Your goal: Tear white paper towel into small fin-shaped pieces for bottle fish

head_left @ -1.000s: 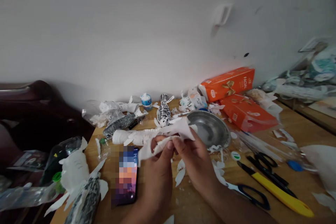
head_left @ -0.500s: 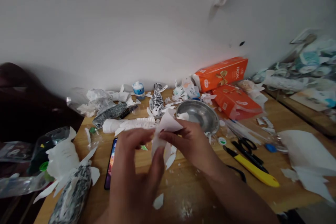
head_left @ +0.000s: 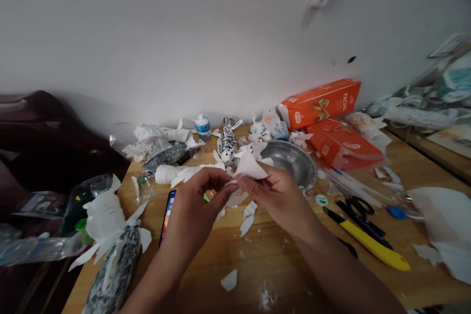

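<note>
Because the thin white paper piece [head_left: 253, 166] looks flimsy, its edge is pinched, presumably for control, by nearly closed left hand [head_left: 200, 206] and right hand [head_left: 277, 196].

The thin paper piece [head_left: 252, 166] is coloured white, the long knife handle [head_left: 377, 247] yellow. A gold bow [head_left: 321, 108] is printed on the orange boxy pack [head_left: 308, 106].
</note>
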`<state>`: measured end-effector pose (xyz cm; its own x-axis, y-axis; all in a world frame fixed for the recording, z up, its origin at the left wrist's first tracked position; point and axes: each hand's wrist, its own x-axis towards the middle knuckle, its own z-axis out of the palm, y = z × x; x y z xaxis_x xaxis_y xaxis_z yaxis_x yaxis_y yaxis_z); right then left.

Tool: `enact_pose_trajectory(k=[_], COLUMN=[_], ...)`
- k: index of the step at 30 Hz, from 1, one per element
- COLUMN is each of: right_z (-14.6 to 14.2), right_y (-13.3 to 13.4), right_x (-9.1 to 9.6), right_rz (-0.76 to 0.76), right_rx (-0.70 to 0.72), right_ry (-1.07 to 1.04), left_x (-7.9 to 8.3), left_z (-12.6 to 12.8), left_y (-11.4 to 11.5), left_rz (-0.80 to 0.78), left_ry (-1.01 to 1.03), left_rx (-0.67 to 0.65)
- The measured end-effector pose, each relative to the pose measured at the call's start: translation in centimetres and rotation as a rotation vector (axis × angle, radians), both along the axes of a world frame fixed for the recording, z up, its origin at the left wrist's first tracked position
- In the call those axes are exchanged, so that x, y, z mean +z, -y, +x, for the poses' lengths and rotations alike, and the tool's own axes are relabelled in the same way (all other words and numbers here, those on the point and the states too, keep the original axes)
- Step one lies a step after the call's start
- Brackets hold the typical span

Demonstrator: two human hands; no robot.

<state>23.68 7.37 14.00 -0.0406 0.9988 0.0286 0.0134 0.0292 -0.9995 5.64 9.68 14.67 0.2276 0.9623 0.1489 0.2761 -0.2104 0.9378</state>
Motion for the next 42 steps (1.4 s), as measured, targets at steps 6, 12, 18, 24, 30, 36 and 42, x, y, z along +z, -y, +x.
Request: enact_pose_trajectory(k=[6,12,18,24,30,36,42], right_z=[0.1,0.3,0.3,0.2,0.3,0.9,0.7], right_y=[-0.2,-0.4,-0.7,-0.6,-0.4,-0.2,-0.6], right_x=[0.7,0.2,-0.5,-0.2,-0.2,0.5,0.0], right_rz=[-0.008,0.099,0.105,0.096,0.165,0.252,0.391], right_rx=[0.008,-0.02,-0.05,-0.031,-0.011,-0.013,-0.133], right_ry=[0.073,0.283,0.326,0.286,0.371,0.482,0.684], left_x=[-0.5,-1.0,-1.3,-1.2,-1.4,-1.7,-1.7], left_z=[0.0,-0.2,0.0,0.2,0.3,0.3,0.6], left_y=[-0.8,-1.5,-1.9,-2.1,-2.6,-2.5,-2.2], left_rz=[-0.045,-0.07,0.074,0.374,0.578,0.702,0.52], left_ry=[0.038,0.034,0.002,-0.027,-0.077,-0.16,-0.199], left_rx=[-0.025,-0.038,-0.087,-0.133,-0.172,-0.175,-0.191])
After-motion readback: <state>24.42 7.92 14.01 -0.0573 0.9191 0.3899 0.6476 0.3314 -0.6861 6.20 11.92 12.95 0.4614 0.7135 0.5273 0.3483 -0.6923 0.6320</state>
